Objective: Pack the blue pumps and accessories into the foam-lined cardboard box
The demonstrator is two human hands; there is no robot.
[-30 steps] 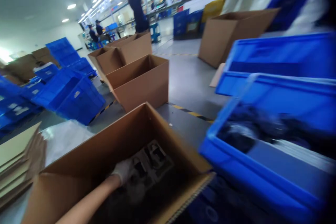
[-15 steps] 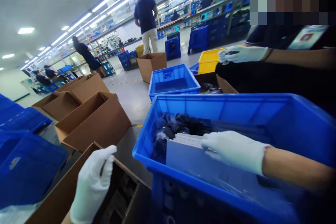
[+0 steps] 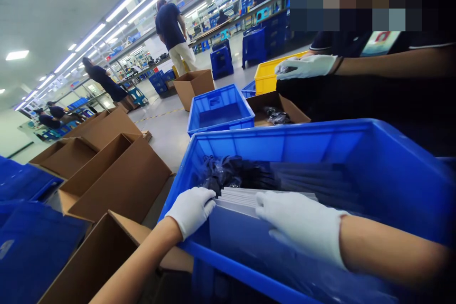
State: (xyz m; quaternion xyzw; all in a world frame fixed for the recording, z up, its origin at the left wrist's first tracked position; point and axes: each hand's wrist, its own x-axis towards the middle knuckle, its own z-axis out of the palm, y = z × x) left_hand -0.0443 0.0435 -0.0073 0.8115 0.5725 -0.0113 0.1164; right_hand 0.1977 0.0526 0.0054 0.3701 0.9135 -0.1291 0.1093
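Hands in white gloves are both down inside the large blue plastic crate [image 3: 374, 152], working at a row of flat grey-white packets [image 3: 242, 197] that stand on edge along its near side. Judging by that, the step in hand is picking a packet out of the row: the left hand [image 3: 190, 209] rests with curled fingers at the left end of the packets, its fingertips touching their top edges, while the right hand [image 3: 301, 223] lies spread and flat across the tops just beside it, palm down. Neither hand is closed around anything, and whether a finger has got between two packets cannot be told. The next move would call for parting one packet from its neighbours and pinching it by its upper edge before lifting it clear of the crate wall. Just beyond the fingertips of both hands lies a heap of black parts in clear bags [image 3: 231, 175], farther back in the same crate. Below and to the left of the left hand stands an open brown cardboard box [image 3: 96, 256], touching the crate's near corner. Across the crate, well apart, a co-worker's gloved hand [image 3: 306, 66] is held up.
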